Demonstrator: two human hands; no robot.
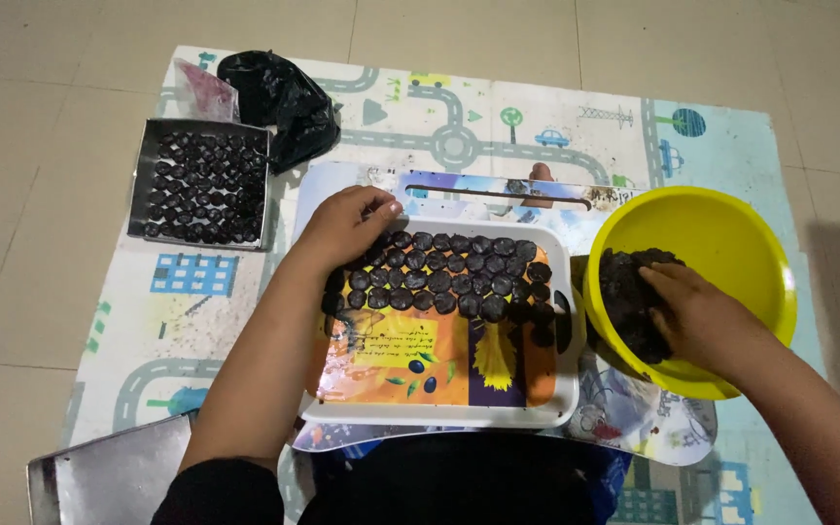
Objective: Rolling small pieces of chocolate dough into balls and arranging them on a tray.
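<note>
Left hand (342, 226) pinches a dark disc at the white tray's (561, 389) 11 o'clock corner; it should sit tight against its row. Right hand (697, 316), fingers curled, digs dark mix in the yellow bowl (731, 228) at 3 o'clock.

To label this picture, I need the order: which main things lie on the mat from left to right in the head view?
Metal tray of dark pieces → black bag → left hand → white tray → right hand in the yellow bowl.
</note>
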